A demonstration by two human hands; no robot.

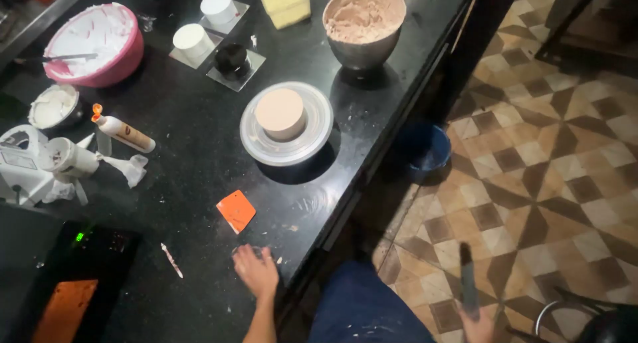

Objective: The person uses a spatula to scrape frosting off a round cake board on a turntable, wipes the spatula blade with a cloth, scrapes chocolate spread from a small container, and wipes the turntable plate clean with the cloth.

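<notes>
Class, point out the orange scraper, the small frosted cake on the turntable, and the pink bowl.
orange scraper [236,211], head view, middle of its flat face
small frosted cake [280,114], head view, its top
pink bowl [126,62], head view, outer wall

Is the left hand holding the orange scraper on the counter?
No: the left hand lies flat on the black counter, apart from the orange scraper, which lies untouched farther up the counter.

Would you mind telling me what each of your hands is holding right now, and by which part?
The right hand grips a long dark spatula by its lower end. The left hand holds nothing, resting on the black counter.
</notes>
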